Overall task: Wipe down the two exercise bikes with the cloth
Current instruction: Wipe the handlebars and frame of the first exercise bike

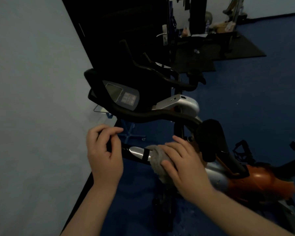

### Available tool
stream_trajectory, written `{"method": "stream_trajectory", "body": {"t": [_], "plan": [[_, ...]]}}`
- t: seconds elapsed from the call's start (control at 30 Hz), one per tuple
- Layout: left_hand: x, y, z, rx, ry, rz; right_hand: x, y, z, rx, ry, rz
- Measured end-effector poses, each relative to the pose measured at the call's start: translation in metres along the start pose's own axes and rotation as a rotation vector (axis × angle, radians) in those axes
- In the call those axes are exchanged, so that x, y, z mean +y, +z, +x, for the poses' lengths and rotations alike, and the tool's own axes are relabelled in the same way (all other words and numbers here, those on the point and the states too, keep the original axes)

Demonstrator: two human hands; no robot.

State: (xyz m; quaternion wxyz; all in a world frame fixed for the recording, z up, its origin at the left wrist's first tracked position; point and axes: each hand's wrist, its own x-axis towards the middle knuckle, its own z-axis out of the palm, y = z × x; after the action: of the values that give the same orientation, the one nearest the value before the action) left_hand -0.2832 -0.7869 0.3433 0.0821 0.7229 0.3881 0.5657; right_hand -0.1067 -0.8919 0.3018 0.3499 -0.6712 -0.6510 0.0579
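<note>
Cloth [157, 160]: grey, wrapped on near bike [255, 178] bar, under R hand [182, 160], fingers pressing flat. Bar runs 10–4 o'clock; L hand [104, 150] grips end at 9. 2nd bike [169, 77] at 12.

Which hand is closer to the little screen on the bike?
Left. The left hand grips the handlebar just below the screen; the right hand presses the cloth farther right.
</note>
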Motion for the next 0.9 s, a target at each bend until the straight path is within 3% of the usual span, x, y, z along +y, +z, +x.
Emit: {"method": "stream_trajectory", "body": {"t": [0.13,0.33,0.47,0.6,0.77,0.9], "plan": [[0.004,0.001,0.0,0.007,-0.035,-0.007,-0.045,0.032,0.007,0.263,0.115,-0.035],[0.0,-0.015,0.001,-0.117,-0.026,-0.148,-0.026,0.016,0.005,0.151,-0.101,-0.129],[-0.006,-0.032,0.006,-0.197,-0.094,-0.279,-0.04,0.025,0.01,0.25,-0.015,-0.087],[-0.002,-0.042,0.011,-0.265,-0.196,-0.365,-0.095,0.037,0.049,0.173,-0.091,-0.249],[-0.003,-0.053,0.014,-0.41,-0.231,-0.39,-0.068,0.019,0.04,0.02,-0.167,-0.223],[-0.005,-0.058,0.017,-0.481,-0.197,-0.338,-0.08,0.019,0.056,0.076,-0.21,-0.249]]}}
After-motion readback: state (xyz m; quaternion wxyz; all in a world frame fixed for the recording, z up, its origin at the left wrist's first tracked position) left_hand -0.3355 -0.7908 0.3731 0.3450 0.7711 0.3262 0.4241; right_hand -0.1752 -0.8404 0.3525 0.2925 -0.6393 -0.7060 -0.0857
